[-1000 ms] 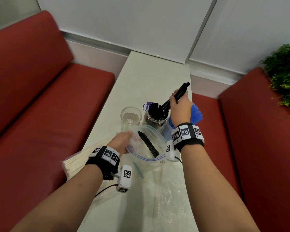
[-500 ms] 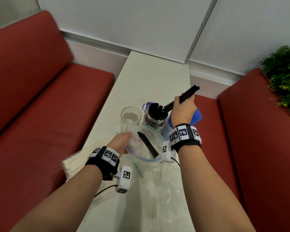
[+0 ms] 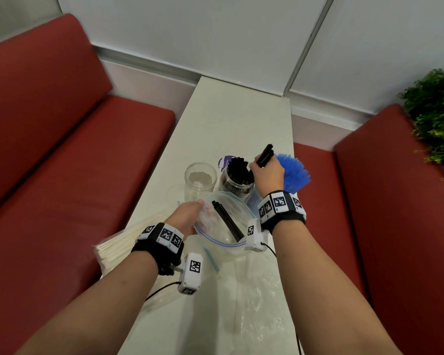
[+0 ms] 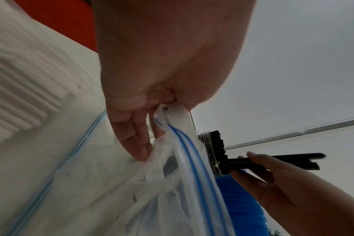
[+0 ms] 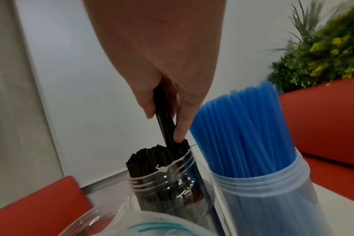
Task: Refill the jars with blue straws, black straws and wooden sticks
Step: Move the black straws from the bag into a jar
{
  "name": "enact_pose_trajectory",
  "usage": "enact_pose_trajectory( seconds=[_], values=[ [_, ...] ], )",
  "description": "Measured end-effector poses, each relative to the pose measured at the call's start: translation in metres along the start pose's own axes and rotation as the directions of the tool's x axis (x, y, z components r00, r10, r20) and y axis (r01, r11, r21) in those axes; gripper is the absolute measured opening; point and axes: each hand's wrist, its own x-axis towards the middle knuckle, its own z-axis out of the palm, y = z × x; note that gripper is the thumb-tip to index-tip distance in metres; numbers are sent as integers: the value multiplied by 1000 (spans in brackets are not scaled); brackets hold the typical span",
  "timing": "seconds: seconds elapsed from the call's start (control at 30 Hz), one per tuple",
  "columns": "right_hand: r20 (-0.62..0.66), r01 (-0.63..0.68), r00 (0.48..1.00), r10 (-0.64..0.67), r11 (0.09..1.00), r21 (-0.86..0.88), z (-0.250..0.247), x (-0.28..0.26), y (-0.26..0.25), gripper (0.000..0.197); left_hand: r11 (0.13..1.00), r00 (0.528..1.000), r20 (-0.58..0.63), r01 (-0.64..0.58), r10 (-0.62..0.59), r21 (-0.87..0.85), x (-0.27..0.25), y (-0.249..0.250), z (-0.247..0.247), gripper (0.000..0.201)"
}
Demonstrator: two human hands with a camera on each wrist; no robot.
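Right hand point(image 3: 267, 172) pinches a few black straws point(image 3: 265, 155), lower ends at the mouth of the middle jar point(image 5: 167, 180), which is already packed. Left hand point(image 3: 187, 216) grips the zip bag's rim point(image 4: 184, 143), holding it open; more black straws point(image 3: 227, 221) remain inside. Risk we see: straws catching on the packed tips and buckling, or tipping the jar against the blue-straw jar point(image 5: 260, 191) just right.

Clear glossy plastic jars point(image 3: 237, 184), crinkled transparent bag point(image 3: 224, 224), smooth red bench upholstery point(image 3: 62, 155).
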Motion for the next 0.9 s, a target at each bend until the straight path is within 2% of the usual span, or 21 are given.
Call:
enact_pose_trajectory(
  seconds=[0.07,0.1,0.2,0.27,0.3,0.33,0.4,0.43,0.5,0.53,0.6,0.67,0.7,0.73,0.77,0.8,0.87,0.9],
  values=[
    [52,13,999,-12,1000,-16,0,5,-5,30,1000,1000,12,-2,2,5,0,1,1,43],
    [43,60,997,-60,998,16,-1,6,-9,32,1000,1000,16,-6,5,7,0,1,0,43],
    [-63,301,953,-296,948,103,-1,7,-22,33,1000,1000,14,-13,13,4,1,2,-2,42],
    [-62,425,903,-425,905,-18,7,8,-23,29,1000,1000,6,-16,16,-2,2,2,-3,41],
    [3,438,898,-440,891,-118,13,8,-20,29,1000,1000,3,-18,18,-7,3,1,-4,39],
    [106,424,906,-411,873,-239,20,6,-16,33,1000,1000,1,-17,17,-13,3,0,-3,36],
    [300,380,918,-259,794,-475,35,-3,-3,49,1000,1000,3,-11,12,-28,4,-1,-2,33],
    [366,384,909,-198,741,-551,41,-8,5,58,999,1000,7,-8,8,-38,5,-1,-1,32],
    [436,423,885,-160,666,-614,48,-15,15,68,999,1000,11,-10,10,-41,7,-1,-2,34],
    [445,430,880,-165,673,-602,48,-15,16,68,999,1000,9,-14,15,-35,8,-1,-3,38],
    [409,432,879,-245,772,-467,43,-15,9,55,999,1000,4,-27,27,-24,11,-1,-5,42],
    [246,424,897,-367,873,-243,34,-21,4,36,999,1000,0,-19,19,-33,14,-2,-5,43],
    [152,384,919,-364,915,-128,29,-28,2,29,999,1000,-3,-16,16,-33,14,-2,-5,42],
    [121,306,946,-299,951,-41,23,-36,2,25,1000,1000,-4,-16,16,-26,14,-1,-4,42],
    [165,216,964,-211,976,-17,20,-44,3,22,1000,1000,-11,-22,22,-10,15,0,-3,41],
    [259,137,959,-116,989,-62,19,-51,7,21,999,999,-25,-35,36,21,15,1,-3,41],
    [424,58,902,80,951,-302,21,-65,18,19,995,996,-54,-68,72,72,15,2,-2,38],
    [455,48,879,143,923,-383,23,-72,25,24,994,995,-61,-76,81,75,14,2,1,35]
  ],
)
